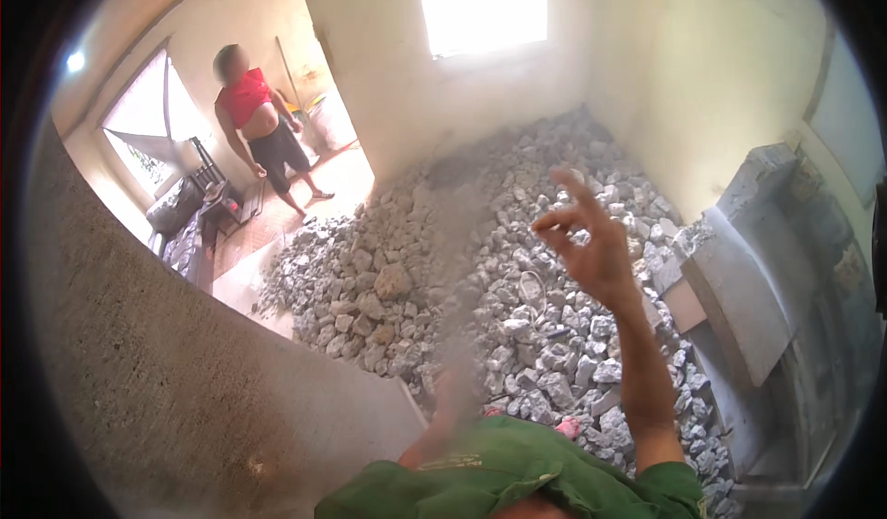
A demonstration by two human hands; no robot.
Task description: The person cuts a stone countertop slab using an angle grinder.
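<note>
My right hand (596, 251) is raised above the rubble, with some fingers stretched upward and the thumb and a finger curved close together at the left. Nothing shows in its grasp. My left forearm (445, 413) reaches forward from the green shirt and fades into a long grey blur, so my left hand and anything in it cannot be made out. Under both arms spreads a large heap of broken grey concrete chunks (554, 390). A bigger brownish lump (394, 282) lies in its left part.
A person (259, 122) in a red top and dark shorts stands in the adjoining room at the left. A rough wall edge (222, 362) stands close on my left. Large concrete slabs (739, 297) lean at the right. A bright window (482, 6) is ahead.
</note>
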